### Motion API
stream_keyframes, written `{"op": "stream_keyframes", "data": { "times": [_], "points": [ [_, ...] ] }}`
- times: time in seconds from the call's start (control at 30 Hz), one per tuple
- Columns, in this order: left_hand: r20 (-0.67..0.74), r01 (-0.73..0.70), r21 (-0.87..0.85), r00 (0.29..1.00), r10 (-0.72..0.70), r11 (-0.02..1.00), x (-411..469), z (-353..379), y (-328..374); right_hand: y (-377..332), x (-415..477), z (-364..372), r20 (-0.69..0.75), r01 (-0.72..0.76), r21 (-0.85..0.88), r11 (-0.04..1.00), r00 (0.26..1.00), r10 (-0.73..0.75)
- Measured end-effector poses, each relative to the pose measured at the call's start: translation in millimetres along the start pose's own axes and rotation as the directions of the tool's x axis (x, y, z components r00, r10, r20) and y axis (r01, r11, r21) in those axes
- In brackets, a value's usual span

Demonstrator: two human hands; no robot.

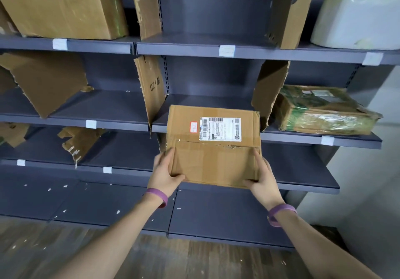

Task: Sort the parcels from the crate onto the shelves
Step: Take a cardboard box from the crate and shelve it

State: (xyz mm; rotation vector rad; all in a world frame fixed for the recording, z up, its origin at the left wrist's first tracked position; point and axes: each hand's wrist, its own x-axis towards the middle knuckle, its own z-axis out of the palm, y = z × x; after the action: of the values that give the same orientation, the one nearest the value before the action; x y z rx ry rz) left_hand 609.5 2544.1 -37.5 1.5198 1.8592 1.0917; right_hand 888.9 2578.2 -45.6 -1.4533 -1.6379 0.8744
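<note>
While my left hand (165,170) and right hand (263,179) grip the parcel (213,146), fingers (168,156) curled round its near corners, at the middle shelf (205,100) lip, I judge placing underway, needing a level push between the cardboard dividers (151,92).

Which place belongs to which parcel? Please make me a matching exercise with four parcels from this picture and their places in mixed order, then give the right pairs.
Parcels:
1. labelled box
2. white parcel
3. green-taped parcel
4. large brown box

Places:
A. top shelf in view, far left
B. held between left hand and right hand
C. top shelf in view, far right
D. second shelf, right

Pairs: 1-B, 2-C, 3-D, 4-A
</note>
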Motion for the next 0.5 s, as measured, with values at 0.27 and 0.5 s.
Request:
{"op": "stream_keyframes", "data": {
  "times": [0.27, 0.5],
  "points": [
    [-0.078, -0.021, -0.015, 0.997, 0.019, 1.0, 43.2, -6.0, 22.7, -22.0, 55.2, -5.7, 0.002, 0.067, 0.052, 0.996, 0.998, -0.068],
    [-0.144, -0.079, -0.062, 0.987, 0.069, 0.995, 115.5, -6.5, 27.2, -34.4, 112.6, 2.1, -0.091, 0.117, 0.038, 0.992, 0.989, -0.113]
  ]
}}
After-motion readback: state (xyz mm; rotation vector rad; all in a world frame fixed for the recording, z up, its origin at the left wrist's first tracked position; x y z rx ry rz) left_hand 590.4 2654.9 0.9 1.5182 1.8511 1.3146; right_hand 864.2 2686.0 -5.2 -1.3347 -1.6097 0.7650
